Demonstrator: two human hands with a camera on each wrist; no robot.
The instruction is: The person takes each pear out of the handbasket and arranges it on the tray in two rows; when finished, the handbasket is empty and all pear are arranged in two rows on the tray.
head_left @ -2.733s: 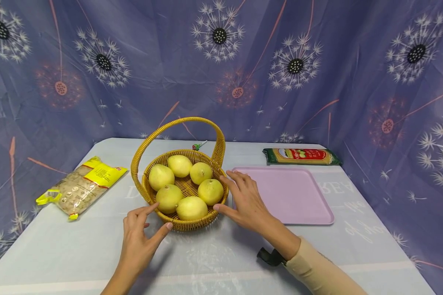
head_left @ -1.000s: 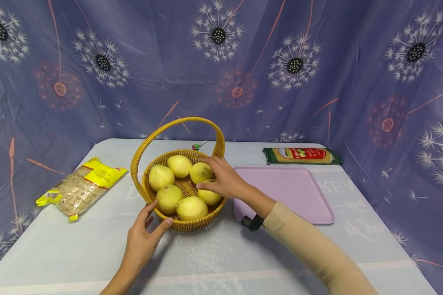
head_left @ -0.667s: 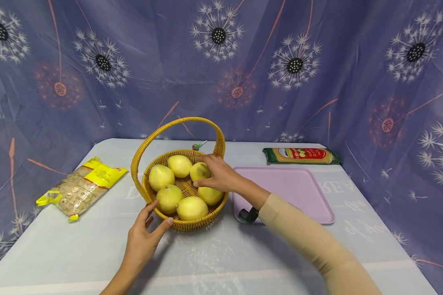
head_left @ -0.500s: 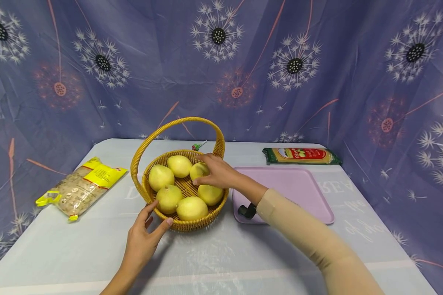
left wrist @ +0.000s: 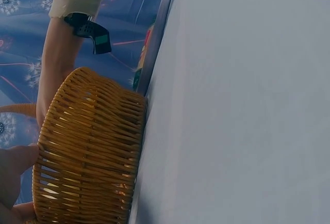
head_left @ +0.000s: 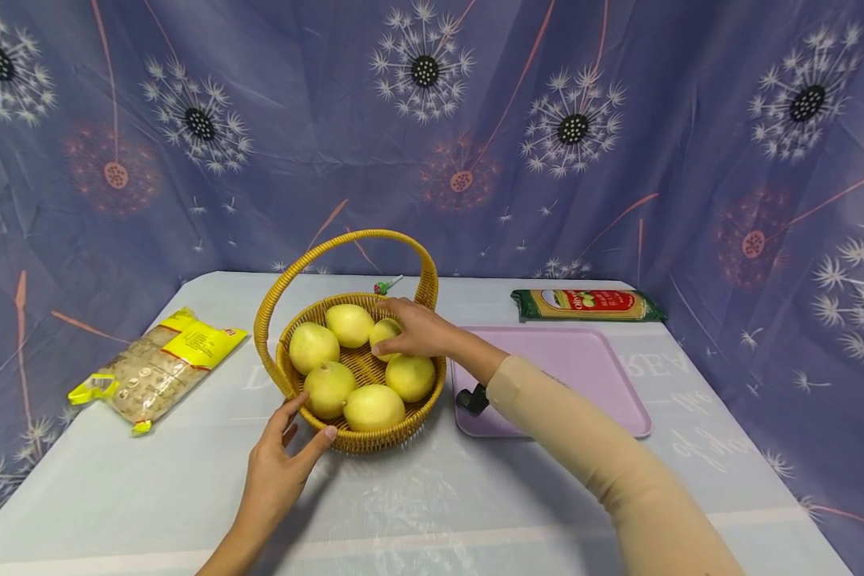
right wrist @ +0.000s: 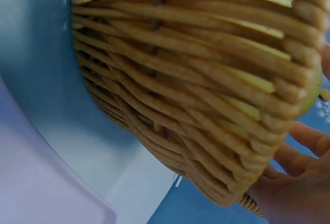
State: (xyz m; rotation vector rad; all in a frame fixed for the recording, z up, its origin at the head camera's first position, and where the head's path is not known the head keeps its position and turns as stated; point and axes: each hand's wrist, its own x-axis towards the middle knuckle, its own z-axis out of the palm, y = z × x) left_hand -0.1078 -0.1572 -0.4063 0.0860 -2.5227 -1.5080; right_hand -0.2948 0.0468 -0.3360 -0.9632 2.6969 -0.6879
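A yellow wicker basket [head_left: 367, 440] with a tall handle [head_left: 356, 234] stands on the table with several round yellow-green fruits [head_left: 330, 390] in it. With thumb and fingers, my left hand [head_left: 277, 456] touches its near-left rim; the left wrist view shows the thumb [left wrist: 23, 157] against the wicker. My right hand [head_left: 418, 330] reaches over the basket's right side and holds the back-right fruit [head_left: 383, 332], thumb in front and fingers behind, partly hiding it. In the right wrist view the wicker wall [right wrist: 196, 79] covers most of the picture, with right-hand fingers [right wrist: 291, 159] beyond it.
A lilac tray [head_left: 569, 376] lies right of the basket, under my right forearm. Behind the tray is a green-and-red packet [head_left: 589, 306]. At left lies a clear-and-yellow bag [head_left: 166, 360]. A small lollipop-like thing [head_left: 387, 285] sits behind the basket. A patterned curtain [head_left: 295, 120] surrounds the table.
My right hand has moved from the basket's right rim over the back-right fruit, which has shifted slightly left. My left hand stays near the rim, only slightly moved.
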